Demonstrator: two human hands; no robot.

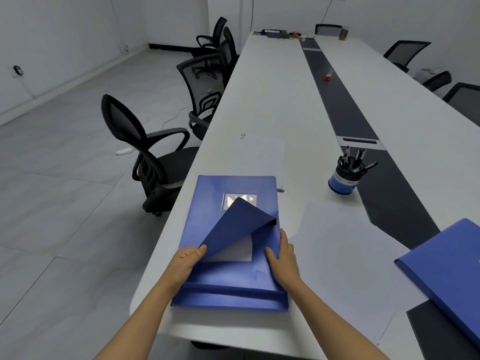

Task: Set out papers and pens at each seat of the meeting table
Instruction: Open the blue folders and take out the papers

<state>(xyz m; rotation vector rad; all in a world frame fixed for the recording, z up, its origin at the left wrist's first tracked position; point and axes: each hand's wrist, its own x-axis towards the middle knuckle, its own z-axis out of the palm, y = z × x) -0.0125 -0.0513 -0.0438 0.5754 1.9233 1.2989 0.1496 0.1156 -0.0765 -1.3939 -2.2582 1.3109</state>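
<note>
Two hands work on a blue folder [220,203] that lies at the near left corner of the white table [272,87], its long side along the left edge. The left hand [187,261] pinches the folder's flap [239,224] between thumb and fingers and holds it peeled up and curled over toward the far right, baring white paper [233,253] inside. The right hand [283,263] grips nothing: it rests on the folder's right edge with fingers straight and the thumb spread onto the cover.

Just beyond the folder a loose sheet [265,154] lies flat near the left edge, with a small clip [243,136] at its far left corner. Another sheet [337,242] lies just right of the folder. A blue cup [344,181] full of black pens [359,162] stands upright beside the dark strip [345,107] that runs down the table's middle, well apart from both hands. A second folder [446,268] lies at the near right, partly out of view.

A small red thing [326,77] sits on the strip farther along. Black mesh chairs [145,152] stand along the left edge, and more along the right.
</note>
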